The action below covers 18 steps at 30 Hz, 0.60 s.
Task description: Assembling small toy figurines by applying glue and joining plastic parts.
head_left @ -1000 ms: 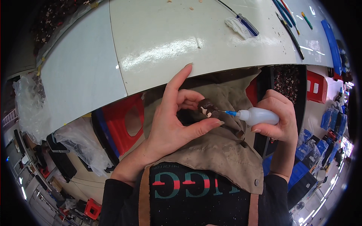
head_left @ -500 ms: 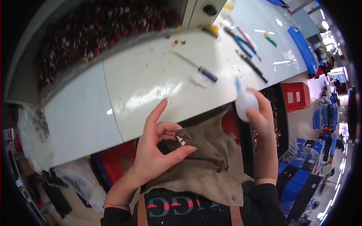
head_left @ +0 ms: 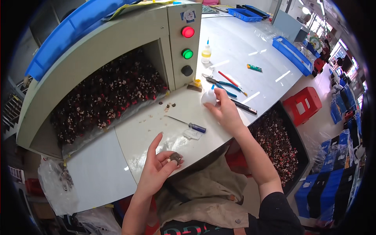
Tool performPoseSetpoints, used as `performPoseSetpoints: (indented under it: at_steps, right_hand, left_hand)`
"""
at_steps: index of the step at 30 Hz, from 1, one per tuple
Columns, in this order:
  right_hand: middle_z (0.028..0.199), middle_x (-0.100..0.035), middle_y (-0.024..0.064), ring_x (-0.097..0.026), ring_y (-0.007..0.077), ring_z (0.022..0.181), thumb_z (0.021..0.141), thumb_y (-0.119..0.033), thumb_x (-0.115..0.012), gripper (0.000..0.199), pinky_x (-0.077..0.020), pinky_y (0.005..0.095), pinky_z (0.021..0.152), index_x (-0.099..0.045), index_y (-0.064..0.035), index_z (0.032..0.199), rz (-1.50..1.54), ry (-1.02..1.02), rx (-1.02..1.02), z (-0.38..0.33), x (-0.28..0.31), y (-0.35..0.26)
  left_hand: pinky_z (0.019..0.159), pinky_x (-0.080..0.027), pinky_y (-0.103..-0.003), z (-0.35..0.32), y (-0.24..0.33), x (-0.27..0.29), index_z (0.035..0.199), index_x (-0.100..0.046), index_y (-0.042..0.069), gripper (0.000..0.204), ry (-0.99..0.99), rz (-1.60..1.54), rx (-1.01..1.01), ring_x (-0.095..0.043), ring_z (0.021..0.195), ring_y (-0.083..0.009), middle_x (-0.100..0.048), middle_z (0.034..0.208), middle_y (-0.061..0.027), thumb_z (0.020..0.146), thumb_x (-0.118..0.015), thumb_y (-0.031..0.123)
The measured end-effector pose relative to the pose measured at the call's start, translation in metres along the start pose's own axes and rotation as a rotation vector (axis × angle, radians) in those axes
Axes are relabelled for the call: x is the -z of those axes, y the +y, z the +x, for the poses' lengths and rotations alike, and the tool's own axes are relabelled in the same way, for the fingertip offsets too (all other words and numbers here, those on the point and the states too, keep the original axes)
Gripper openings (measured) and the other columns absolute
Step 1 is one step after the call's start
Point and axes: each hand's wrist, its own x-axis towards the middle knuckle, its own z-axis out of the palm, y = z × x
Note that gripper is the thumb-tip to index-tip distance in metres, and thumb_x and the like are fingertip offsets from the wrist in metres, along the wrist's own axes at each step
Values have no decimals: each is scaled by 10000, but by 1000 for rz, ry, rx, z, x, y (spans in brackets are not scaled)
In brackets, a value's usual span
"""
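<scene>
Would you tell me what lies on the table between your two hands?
In the head view, a blue-handled screwdriver lies between the left hand and right hand.

Your right hand [head_left: 224, 111] has tools crowding it: pliers [head_left: 219, 82] and a black pen [head_left: 243, 106] just beyond, a screwdriver [head_left: 188, 123] to its left. You have open tabletop [head_left: 100, 172] left of your left hand [head_left: 157, 168].
</scene>
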Motion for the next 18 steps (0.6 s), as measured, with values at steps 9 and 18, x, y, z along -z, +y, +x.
performPoseSetpoints:
  at_steps: [9,18]
  right_hand:
    - [1210,-544,125,-509,268,1135,673,-216,-815,624,-412,367,946,-514,-37,1190,109,-119,515,-65,-16,-29]
    - [1154,-564,104,-544,267,1067,618,-189,-842,561,-454,356,886,-588,-62,1102,262,-209,567,-79,-45,-17]
  left_hand:
    - [882,-499,-393,25,-5,1,1475,-116,100,812,-138,2,101,-605,1001,-255,-585,1080,-154,867,-620,287]
    - [883,-478,-379,29,-17,3,1467,-148,51,861,-209,-2,130,-591,1006,-253,-574,1093,-156,850,-659,367]
